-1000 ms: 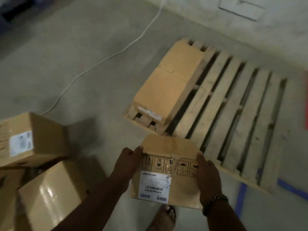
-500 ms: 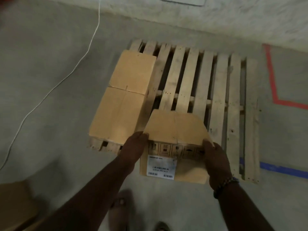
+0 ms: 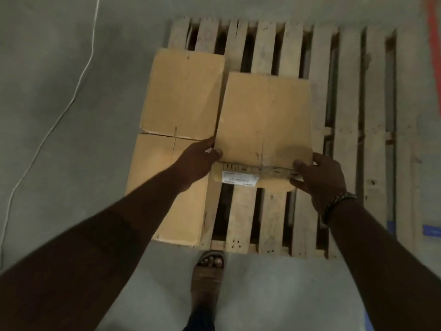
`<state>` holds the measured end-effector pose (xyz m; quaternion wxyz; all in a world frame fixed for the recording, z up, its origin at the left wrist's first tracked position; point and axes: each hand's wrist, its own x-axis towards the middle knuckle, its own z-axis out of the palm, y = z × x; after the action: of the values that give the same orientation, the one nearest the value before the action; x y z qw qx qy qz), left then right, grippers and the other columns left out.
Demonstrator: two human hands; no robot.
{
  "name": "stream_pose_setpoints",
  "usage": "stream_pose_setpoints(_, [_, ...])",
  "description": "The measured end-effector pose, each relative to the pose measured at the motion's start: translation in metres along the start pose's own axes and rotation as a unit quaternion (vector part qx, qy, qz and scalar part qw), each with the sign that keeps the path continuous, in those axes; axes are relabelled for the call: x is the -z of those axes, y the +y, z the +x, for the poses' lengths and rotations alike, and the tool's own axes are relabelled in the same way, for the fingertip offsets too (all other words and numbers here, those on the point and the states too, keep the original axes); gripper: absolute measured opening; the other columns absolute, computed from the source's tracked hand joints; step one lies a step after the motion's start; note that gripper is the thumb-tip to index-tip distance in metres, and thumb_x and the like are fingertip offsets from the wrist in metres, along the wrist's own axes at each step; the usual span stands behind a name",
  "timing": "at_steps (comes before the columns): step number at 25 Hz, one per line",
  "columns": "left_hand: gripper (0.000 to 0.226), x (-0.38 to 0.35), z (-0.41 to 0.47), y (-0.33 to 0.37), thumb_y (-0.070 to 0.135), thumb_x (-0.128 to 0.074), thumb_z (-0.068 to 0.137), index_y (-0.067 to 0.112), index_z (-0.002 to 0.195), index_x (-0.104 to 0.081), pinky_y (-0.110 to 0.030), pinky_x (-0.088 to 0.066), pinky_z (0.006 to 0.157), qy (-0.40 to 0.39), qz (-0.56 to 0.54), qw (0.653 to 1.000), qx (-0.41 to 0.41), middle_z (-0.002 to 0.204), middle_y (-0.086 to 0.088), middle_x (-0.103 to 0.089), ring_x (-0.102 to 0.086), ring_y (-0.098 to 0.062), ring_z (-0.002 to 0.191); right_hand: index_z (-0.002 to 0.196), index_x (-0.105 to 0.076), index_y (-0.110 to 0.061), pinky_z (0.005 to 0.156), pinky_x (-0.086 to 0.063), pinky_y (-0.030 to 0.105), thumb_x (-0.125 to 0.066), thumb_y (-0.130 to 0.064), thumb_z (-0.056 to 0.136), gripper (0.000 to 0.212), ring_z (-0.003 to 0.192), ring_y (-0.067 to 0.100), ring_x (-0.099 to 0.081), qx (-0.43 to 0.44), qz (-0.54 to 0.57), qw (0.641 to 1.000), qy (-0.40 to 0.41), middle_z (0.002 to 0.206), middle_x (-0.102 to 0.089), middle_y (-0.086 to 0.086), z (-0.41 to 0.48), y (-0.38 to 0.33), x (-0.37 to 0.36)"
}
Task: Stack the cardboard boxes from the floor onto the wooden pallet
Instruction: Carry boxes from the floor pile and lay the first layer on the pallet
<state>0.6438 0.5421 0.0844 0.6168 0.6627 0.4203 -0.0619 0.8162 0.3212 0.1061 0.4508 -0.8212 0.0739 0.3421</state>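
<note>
the grey concrete floor (image 3: 59, 68) fills the view around everything. on it lies the wooden slatted pallet (image 3: 348, 115). along the left side of the pallet two brown cardboard boxes lie end to end, the far box (image 3: 183, 91) and the near box (image 3: 150, 168). a third brown cardboard box (image 3: 265, 115) is over the middle slats, its left side just beside the far box; if it already rests on the wood, i cannot tell. the left hand (image 3: 200, 158) has its grip closed on the near left corner of this third box. the right hand (image 3: 319, 177) grips the near right corner, fingers curled on the edge. a sandalled foot (image 3: 210, 271) stands before the pallet. a thin white cable (image 3: 78, 84) runs over the floor at the left. a white printed label (image 3: 239, 179) is on the near face of the held box, and a dark beaded bracelet (image 3: 338, 203) is on the right wrist.
</note>
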Motion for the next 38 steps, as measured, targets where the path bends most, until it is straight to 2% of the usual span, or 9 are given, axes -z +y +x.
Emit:
stream_pose_setpoints(4, [0.042, 0.019, 0.066, -0.003, 0.025, -0.063, 0.101, 0.013, 0.141, -0.060, -0.037, -0.041, 0.113, 0.024, 0.176, 0.984, -0.034, 0.140, -0.008, -0.055, -0.052, -0.026, 0.131, 0.144, -0.057, -0.004, 0.093, -0.060, 0.052, -0.070, -0.011, 0.096, 0.050, 0.112, 0.033, -0.065, 0.028, 0.007, 1.000, 0.009, 0.125, -0.063, 0.010, 0.046, -0.002, -0.033])
stream_pose_setpoints(10, [0.049, 0.035, 0.122, -0.017, 0.047, -0.050, 0.101, 0.020, 0.141, -0.060, -0.043, -0.041, 0.108, 0.010, 0.466, 0.879, -0.102, 0.137, -0.011, -0.058, -0.048, -0.032, 0.132, 0.144, -0.058, -0.011, 0.091, -0.062, 0.043, -0.071, -0.011, 0.095, 0.051, 0.110, 0.026, -0.064, 0.035, 0.023, 0.999, 0.028, 0.123, -0.062, 0.002, 0.098, -0.002, -0.055])
stream_pose_setpoints(12, [0.052, 0.036, 0.126, -0.020, 0.052, -0.053, 0.095, 0.025, 0.139, -0.062, -0.045, -0.037, 0.111, 0.036, 0.449, 0.885, -0.119, 0.137, -0.006, -0.057, -0.046, -0.031, 0.133, 0.145, -0.057, -0.012, 0.092, -0.062, 0.042, -0.071, -0.009, 0.095, 0.052, 0.117, 0.028, -0.063, 0.010, 0.048, 0.998, 0.033, 0.129, -0.062, 0.003, 0.107, 0.001, -0.060])
stream_pose_setpoints(16, [0.043, 0.034, 0.128, -0.030, 0.032, -0.079, 0.086, 0.024, 0.128, -0.072, -0.048, -0.042, 0.112, 0.102, 0.408, 0.891, -0.171, 0.142, -0.003, -0.057, -0.044, -0.034, 0.139, 0.148, -0.053, -0.011, 0.096, -0.060, 0.044, -0.068, -0.005, 0.096, 0.054, 0.117, 0.025, -0.060, -0.016, 0.070, 0.997, 0.024, 0.119, -0.060, -0.005, 0.116, 0.009, -0.066])
stream_pose_setpoints(17, [0.052, 0.035, 0.131, -0.035, 0.031, -0.080, 0.085, 0.025, 0.134, -0.067, -0.054, -0.039, 0.116, 0.105, 0.416, 0.884, -0.185, 0.151, -0.006, -0.052, -0.039, -0.037, 0.145, 0.149, -0.052, -0.011, 0.097, -0.059, 0.045, -0.068, -0.004, 0.096, 0.055, 0.117, 0.026, -0.059, -0.016, 0.068, 0.997, 0.025, 0.121, -0.060, -0.004, 0.117, 0.011, -0.067])
stream_pose_setpoints(19, [0.075, 0.037, 0.138, -0.039, 0.034, -0.072, 0.091, 0.035, 0.157, -0.038, -0.065, -0.014, 0.125, 0.060, 0.465, 0.869, -0.160, 0.172, -0.006, -0.017, -0.007, -0.042, 0.158, 0.149, -0.052, -0.012, 0.097, -0.059, 0.045, -0.068, -0.003, 0.096, 0.056, 0.120, 0.027, -0.059, -0.017, 0.062, 0.997, 0.030, 0.133, -0.060, 0.003, 0.120, 0.013, -0.067])
stream_pose_setpoints(22, [0.079, 0.037, 0.143, -0.039, 0.038, -0.061, 0.100, 0.046, 0.162, -0.012, -0.065, 0.009, 0.121, 0.014, 0.486, 0.865, -0.123, 0.173, -0.001, 0.012, 0.021, -0.042, 0.155, 0.148, -0.053, -0.010, 0.097, -0.059, 0.045, -0.069, -0.004, 0.095, 0.056, 0.123, 0.028, -0.059, -0.013, 0.039, 0.999, 0.027, 0.142, -0.059, 0.010, 0.122, 0.014, -0.066])
stream_pose_setpoints(33, [0.069, 0.036, 0.137, -0.034, 0.039, -0.050, 0.105, 0.048, 0.160, -0.010, -0.068, 0.010, 0.121, -0.005, 0.513, 0.848, -0.133, 0.171, -0.005, 0.022, 0.029, -0.045, 0.151, 0.150, -0.050, -0.008, 0.098, -0.058, 0.049, -0.070, -0.001, 0.093, 0.061, 0.128, 0.034, -0.058, -0.017, 0.018, 0.999, 0.036, 0.148, -0.056, 0.014, 0.130, 0.021, -0.066])
stream_pose_setpoints(38, [0.068, 0.034, 0.134, -0.029, 0.037, -0.050, 0.105, 0.047, 0.161, -0.012, -0.067, 0.006, 0.122, -0.004, 0.522, 0.844, -0.122, 0.171, -0.006, 0.019, 0.027, -0.046, 0.152, 0.147, -0.053, -0.012, 0.096, -0.059, 0.053, -0.075, -0.016, 0.092, 0.060, 0.122, 0.035, -0.064, 0.010, -0.105, 0.992, 0.067, 0.141, -0.062, 0.014, 0.127, 0.017, -0.068])
